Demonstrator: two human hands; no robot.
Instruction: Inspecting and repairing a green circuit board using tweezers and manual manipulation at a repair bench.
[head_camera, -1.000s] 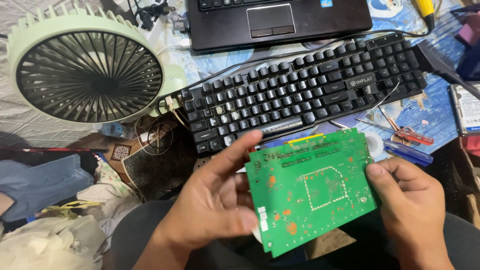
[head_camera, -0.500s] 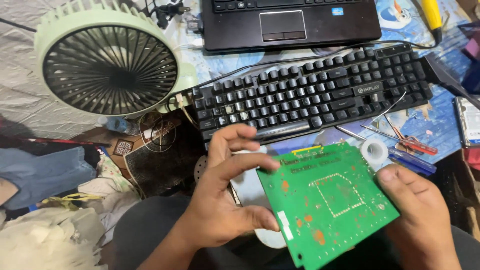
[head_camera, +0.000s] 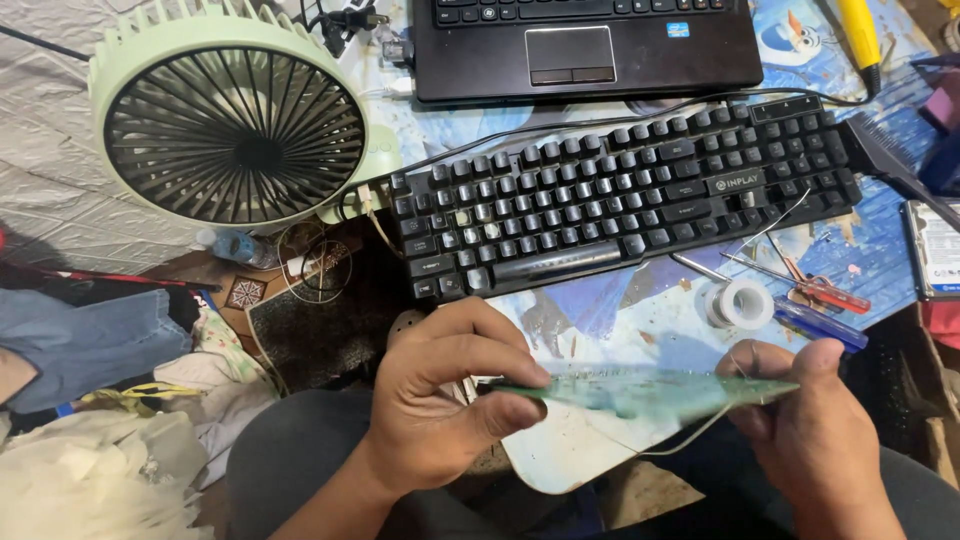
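While the left hand (head_camera: 440, 400) pinches one end, the flat green circuit board (head_camera: 640, 392) stretches edge-on across to the right hand (head_camera: 800, 420), which grips its other end.

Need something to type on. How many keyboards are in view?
2. A black keyboard lies across the middle of the desk, above the hands. The laptop at the top edge has its own, only partly in view.

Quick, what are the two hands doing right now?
Left hand: closed, pinching one end of the green circuit board, seen edge-on.
Right hand: closed, gripping the board's other end.
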